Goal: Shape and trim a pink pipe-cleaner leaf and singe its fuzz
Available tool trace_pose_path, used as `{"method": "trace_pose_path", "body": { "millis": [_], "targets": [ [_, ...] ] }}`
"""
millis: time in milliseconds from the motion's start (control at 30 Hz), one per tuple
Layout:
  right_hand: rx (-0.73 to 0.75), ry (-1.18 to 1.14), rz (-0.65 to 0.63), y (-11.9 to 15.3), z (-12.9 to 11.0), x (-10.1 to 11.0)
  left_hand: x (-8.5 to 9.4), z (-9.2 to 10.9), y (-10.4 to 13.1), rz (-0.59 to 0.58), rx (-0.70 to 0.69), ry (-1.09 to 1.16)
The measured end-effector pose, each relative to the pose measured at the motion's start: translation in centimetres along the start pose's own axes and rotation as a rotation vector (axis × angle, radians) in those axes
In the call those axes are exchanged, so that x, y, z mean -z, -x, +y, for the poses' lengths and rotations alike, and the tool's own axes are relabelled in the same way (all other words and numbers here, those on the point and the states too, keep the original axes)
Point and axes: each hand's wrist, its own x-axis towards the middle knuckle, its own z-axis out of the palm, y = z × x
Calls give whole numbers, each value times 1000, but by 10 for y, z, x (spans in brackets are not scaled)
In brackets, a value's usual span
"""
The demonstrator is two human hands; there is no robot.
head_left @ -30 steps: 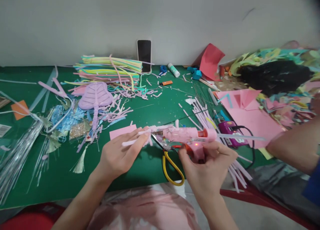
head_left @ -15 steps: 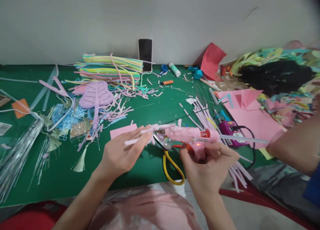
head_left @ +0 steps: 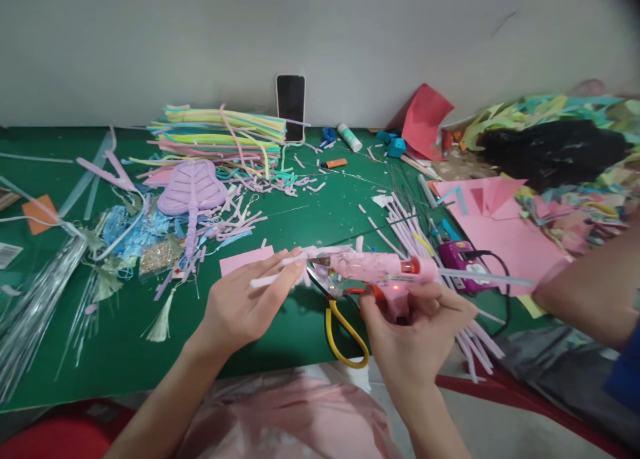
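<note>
My right hand [head_left: 417,329] is wrapped round the handle of a pink hot glue gun [head_left: 373,267], whose small light glows orange. A clear glue stick [head_left: 485,278] juts from its rear. The metal nozzle points left at pale lilac foam-like strips [head_left: 267,281] pinched in my left hand [head_left: 253,299]. Whether the nozzle touches the strips I cannot tell. Below the gun lie pliers or cutters with yellow and red handles [head_left: 350,342], their jaws partly hidden. A pink paper piece [head_left: 245,259] lies behind my left hand.
A purple leaf-shaped fan [head_left: 193,189] and bundled coloured strips [head_left: 220,136] lie at back left. A phone [head_left: 291,109] leans on the wall. At right are lilac strips [head_left: 400,222], a purple corded box [head_left: 460,266], pink paper [head_left: 505,236] and another person's arm [head_left: 590,286].
Almost nothing differs. Both hands keep their holds, and the glue gun stays at the strips in my left hand.
</note>
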Motion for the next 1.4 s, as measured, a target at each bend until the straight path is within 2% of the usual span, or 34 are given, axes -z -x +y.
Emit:
{"method": "trace_pose_path", "body": {
  "millis": [267,933,1167,1400],
  "targets": [
    [-44,-16,-3,1,-1,2,-2,0,1,6,8,11],
    [29,17,-7,0,-2,5,0,2,2,4,11,-11],
    [-53,4,-4,1,-2,5,-1,2,2,-18,13,35],
    [-41,18,-1,1,1,4,0,2,1,-24,23,65]
  ]
}}
